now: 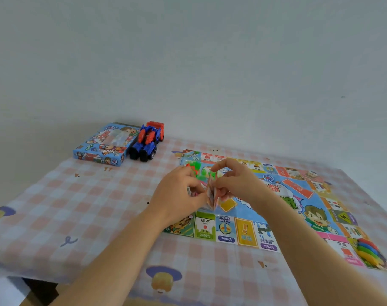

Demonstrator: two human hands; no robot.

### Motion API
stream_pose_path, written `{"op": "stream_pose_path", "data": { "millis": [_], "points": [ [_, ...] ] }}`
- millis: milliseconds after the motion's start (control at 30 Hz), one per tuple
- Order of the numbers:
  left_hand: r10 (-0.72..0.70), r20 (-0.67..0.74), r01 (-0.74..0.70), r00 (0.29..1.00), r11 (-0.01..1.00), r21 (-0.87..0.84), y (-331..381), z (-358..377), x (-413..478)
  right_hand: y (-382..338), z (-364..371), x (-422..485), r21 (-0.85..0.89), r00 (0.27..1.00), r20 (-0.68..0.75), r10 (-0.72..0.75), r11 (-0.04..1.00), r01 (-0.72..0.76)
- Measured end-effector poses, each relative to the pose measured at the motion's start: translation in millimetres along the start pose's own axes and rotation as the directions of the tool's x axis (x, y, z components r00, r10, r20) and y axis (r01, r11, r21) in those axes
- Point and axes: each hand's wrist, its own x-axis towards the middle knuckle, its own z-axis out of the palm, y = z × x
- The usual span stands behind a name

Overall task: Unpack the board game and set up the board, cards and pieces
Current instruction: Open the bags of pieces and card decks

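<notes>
Pinching upright cards between left fingers and right fingers.

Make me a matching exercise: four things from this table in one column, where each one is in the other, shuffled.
1 game box
2 toy truck
3 card bundle
4 coloured pieces

A near right corner of the board
B held by left hand and right hand
C far left on the tablecloth
D just right of the game box

Pairs: 1-C, 2-D, 3-B, 4-A
</notes>
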Motion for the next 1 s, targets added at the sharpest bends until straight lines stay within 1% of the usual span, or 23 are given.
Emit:
{"op": "stream_pose_path", "data": {
  "millis": [267,500,767,833,933,1000],
  "points": [
    [-0.041,0.014,0.042,0.999,0.998,-0.055,-0.8,-2.5,0.8,4.8,-1.7,-1.9,-0.041,0.999,0.011,-0.040,0.998,0.040],
    [-0.035,-0.001,0.034,0.999,0.993,-0.114,-1.1,-4.4,0.7,1.9,2.9,-0.3,-0.081,0.997,0.027,-0.068,0.994,0.070],
    [-0.089,0.029,0.093,0.996,0.975,-0.200,0.3,-7.5,0.5,3.3,3.3,3.5,-0.098,0.997,-0.007,-0.082,0.992,0.080],
    [-0.111,0.026,0.114,0.994,0.961,-0.251,0.0,-8.0,0.9,4.3,3.9,3.9,-0.099,0.996,-0.025,-0.088,0.991,0.085],
    [-0.184,-0.013,0.169,0.983,0.925,-0.341,-2.2,-8.9,2.3,7.1,4.4,3.3,-0.084,0.994,-0.060,-0.094,0.992,0.089],
    [-0.221,-0.040,0.192,0.975,0.912,-0.362,-3.5,-9.7,3.0,8.8,4.7,2.6,-0.073,0.992,-0.076,-0.101,0.993,0.095]
  ]
}}
